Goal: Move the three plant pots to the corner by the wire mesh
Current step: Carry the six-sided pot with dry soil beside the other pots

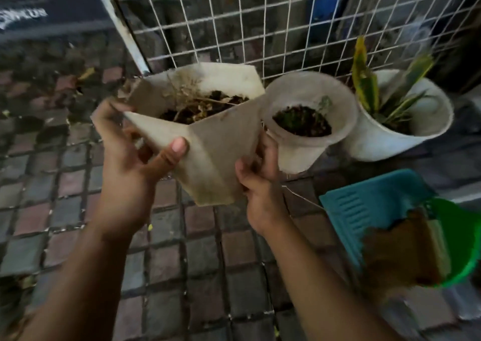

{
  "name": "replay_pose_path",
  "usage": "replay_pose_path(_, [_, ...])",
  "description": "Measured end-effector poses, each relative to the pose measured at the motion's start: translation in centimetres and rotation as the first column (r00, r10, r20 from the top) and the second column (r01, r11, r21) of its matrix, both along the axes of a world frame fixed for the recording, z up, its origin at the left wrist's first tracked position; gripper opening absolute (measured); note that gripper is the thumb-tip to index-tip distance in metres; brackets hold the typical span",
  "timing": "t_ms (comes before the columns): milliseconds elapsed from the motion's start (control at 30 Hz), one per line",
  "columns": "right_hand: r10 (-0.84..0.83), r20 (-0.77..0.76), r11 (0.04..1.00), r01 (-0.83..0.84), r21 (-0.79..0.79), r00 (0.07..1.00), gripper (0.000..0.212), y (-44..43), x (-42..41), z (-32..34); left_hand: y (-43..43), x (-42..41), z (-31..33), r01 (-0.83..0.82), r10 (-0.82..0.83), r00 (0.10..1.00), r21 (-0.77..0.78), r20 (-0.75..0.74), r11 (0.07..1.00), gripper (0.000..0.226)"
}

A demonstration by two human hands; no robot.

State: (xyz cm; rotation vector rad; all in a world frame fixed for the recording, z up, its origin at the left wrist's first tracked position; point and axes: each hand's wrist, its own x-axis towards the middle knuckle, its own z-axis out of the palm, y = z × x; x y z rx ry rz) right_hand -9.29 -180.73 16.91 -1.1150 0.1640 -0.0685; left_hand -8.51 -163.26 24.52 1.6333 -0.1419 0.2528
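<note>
I hold an angular, dirty white pot (pixel 208 148) with dry stems and soil above the tiled floor. My left hand (pixel 130 163) grips its left side, thumb across the front face. My right hand (pixel 260 187) grips its lower right edge. Just to its right a round frosted pot (pixel 309 135) with dark soil stands on the floor. Farther right stands a white round pot (pixel 406 132) with a yellow-green striped plant. Both round pots sit close against the wire mesh (pixel 260 28).
A teal dustpan (pixel 369 210) and a green bucket (pixel 466 249) with a brown brush lie at the right. A slanted metal post (pixel 119 26) frames the mesh's left side. Small square floor tiles (pixel 182 275) spread below and to the left, with dead leaves at the upper left.
</note>
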Motion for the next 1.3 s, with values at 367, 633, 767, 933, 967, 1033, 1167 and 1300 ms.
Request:
replay_pose_path(367, [0.113, 0.100, 0.994, -0.113, -0.009, 0.988, 0.049, 0.4, 6.6, -11.9, 0.5, 5.7, -12.9, -0.078, 0.082, 0.996, -0.121, 0.032, 0.990, 0.062])
replay_pose_path(633, [0.157, 0.061, 0.972, -0.143, -0.184, 0.986, 0.052, -1.5, 6.3, -13.3, 1.0, 7.9, -14.9, -0.013, 0.015, 0.999, -0.063, 0.033, 0.998, 0.058])
replay_pose_path(767, [0.193, 0.032, 0.948, -0.178, -0.263, 0.981, 0.050, -2.8, 6.4, -15.5, 0.9, 6.5, -18.5, -0.025, 0.019, 0.999, -0.113, -0.051, 0.993, 0.064])
replay_pose_path(933, [0.184, -0.104, 0.967, -0.199, -0.162, 0.977, 0.050, -2.5, 5.6, -18.2, 0.7, 5.8, -20.3, -0.025, 0.011, 0.990, -0.099, -0.137, 0.995, 0.069])
replay_pose_path(967, [0.177, -0.124, 0.970, -0.194, -0.145, 0.976, 0.050, -2.1, 5.4, -18.5, 0.8, 5.8, -20.6, -0.027, 0.014, 0.990, -0.096, -0.140, 0.995, 0.069])
replay_pose_path(1033, [0.145, -0.148, 0.977, -0.166, -0.137, 0.978, 0.052, -1.4, 5.2, -19.0, 1.2, 5.5, -21.5, -0.038, 0.021, 0.991, -0.125, -0.130, 0.992, 0.073])
replay_pose_path(1167, [0.114, -0.177, 0.981, -0.140, -0.137, 0.978, 0.050, -0.4, 5.2, -19.8, 1.5, 5.1, -22.8, -0.095, 0.078, 0.990, -0.143, -0.117, 0.985, 0.069])
replay_pose_path(1300, [0.099, -0.148, 0.990, -0.112, -0.083, 0.984, 0.045, 0.0, 5.8, -19.9, 1.8, 6.2, -22.9, -0.113, 0.098, 0.987, -0.120, -0.124, 0.986, 0.068])
